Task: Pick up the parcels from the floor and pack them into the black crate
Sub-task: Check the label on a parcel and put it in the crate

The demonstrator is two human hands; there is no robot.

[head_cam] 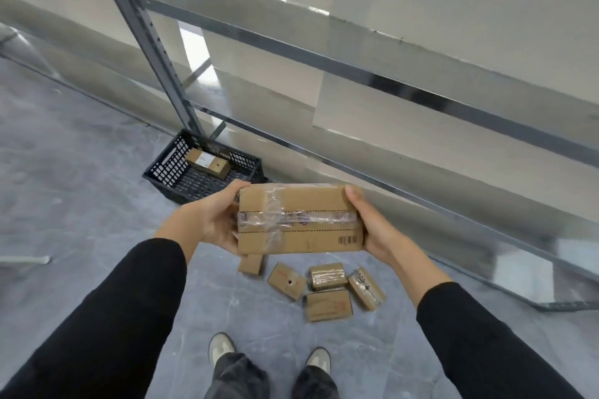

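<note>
Head view: left hand (214,220) and right hand (372,230) clasp a taped parcel (299,219) between them.

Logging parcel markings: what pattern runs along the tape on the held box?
Two black dashed lines flank the clear tape on the held box; seen in the head view.

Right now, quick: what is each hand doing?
Left hand: closed on the left end of the taped brown cardboard parcel.
Right hand: closed on the same parcel's right end.
</note>
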